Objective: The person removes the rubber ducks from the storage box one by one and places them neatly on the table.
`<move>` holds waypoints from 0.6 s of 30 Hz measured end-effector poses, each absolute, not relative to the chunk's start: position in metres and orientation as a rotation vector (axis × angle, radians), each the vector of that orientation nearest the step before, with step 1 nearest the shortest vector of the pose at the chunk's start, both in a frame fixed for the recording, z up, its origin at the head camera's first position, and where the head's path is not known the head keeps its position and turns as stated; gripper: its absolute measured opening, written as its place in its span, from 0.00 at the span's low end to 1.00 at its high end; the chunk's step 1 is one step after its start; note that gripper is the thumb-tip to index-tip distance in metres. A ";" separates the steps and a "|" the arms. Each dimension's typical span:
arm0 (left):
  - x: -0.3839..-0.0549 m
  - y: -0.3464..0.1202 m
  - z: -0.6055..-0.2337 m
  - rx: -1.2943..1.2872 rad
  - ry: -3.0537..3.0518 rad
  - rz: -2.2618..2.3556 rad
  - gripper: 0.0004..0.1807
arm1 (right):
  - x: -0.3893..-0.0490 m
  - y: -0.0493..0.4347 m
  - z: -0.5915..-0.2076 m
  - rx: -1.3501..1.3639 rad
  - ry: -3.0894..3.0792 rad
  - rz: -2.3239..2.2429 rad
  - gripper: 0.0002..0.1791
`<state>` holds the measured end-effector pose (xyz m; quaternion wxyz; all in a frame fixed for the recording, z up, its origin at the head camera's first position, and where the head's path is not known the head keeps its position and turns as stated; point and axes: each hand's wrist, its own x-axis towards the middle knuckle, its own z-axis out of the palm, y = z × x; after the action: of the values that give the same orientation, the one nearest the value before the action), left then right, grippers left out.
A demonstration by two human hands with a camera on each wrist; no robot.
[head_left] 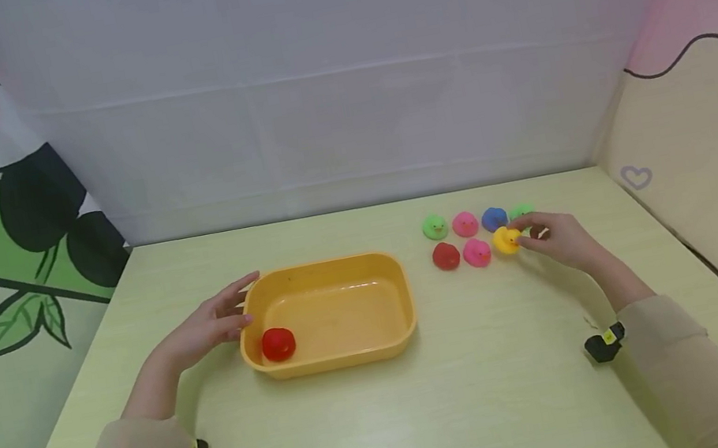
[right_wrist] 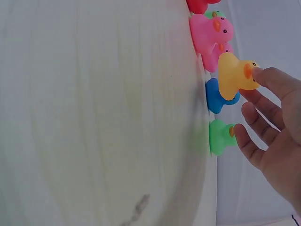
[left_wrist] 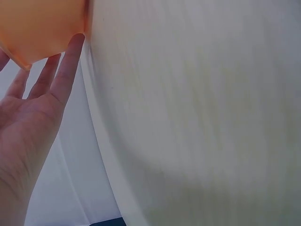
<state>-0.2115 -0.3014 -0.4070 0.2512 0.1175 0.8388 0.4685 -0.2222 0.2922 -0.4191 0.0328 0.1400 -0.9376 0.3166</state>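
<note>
My right hand [head_left: 552,239] pinches a yellow rubber duck [right_wrist: 230,75] between thumb and fingers. In the right wrist view the duck's base is lifted off the table. Close by are a blue duck [head_left: 493,219] and a green duck [right_wrist: 219,137], the latter partly hidden by the hand in the head view. My left hand [head_left: 214,322] lies at the left wall of a yellow plastic tub [head_left: 333,361], its fingers extended and touching the rim and side. Inside the tub's near-left corner is a rounded red toy [head_left: 278,344].
Left of the held duck sit two pink ducks [head_left: 465,224], a red one [head_left: 446,257] and another green duck [head_left: 435,226]. They stand in two short rows on the pale wooden table [head_left: 382,436]. A white cloth wall [head_left: 329,133] rises behind the table's far edge.
</note>
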 end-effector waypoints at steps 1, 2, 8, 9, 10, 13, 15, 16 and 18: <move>-0.211 -0.301 -0.406 0.319 2.281 1.275 0.37 | -0.222 0.293 -0.419 0.426 -2.900 0.978 0.15; -0.211 -0.301 -0.406 0.320 2.279 1.276 0.37 | -0.223 0.293 -0.419 0.422 -2.913 0.979 0.15; -0.209 -0.302 -0.403 0.323 2.278 1.269 0.37 | -0.226 0.297 -0.423 0.425 -2.958 0.966 0.14; -0.209 -0.302 -0.403 0.322 2.279 1.266 0.37 | -0.227 0.298 -0.424 0.425 -2.967 0.963 0.14; -0.209 -0.302 -0.403 0.322 2.281 1.260 0.37 | -0.227 0.298 -0.425 0.423 -2.979 0.959 0.14; -0.209 -0.302 -0.401 0.318 2.273 1.255 0.37 | -0.228 0.299 -0.427 0.403 -3.011 0.959 0.14; -0.210 -0.301 -0.400 0.317 2.264 1.257 0.36 | -0.228 0.300 -0.428 0.392 -3.027 0.952 0.14; -0.210 -0.301 -0.400 0.315 2.259 1.259 0.36 | -0.228 0.300 -0.429 0.388 -3.029 0.949 0.14; -0.210 -0.300 -0.399 0.309 2.251 1.265 0.36 | -0.228 0.300 -0.430 0.383 -3.030 0.941 0.14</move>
<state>-0.2099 -0.3003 -0.3989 0.2673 0.1145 0.8341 0.4688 -0.2280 0.3005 -0.4297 -0.0269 0.1198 -0.9478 0.2943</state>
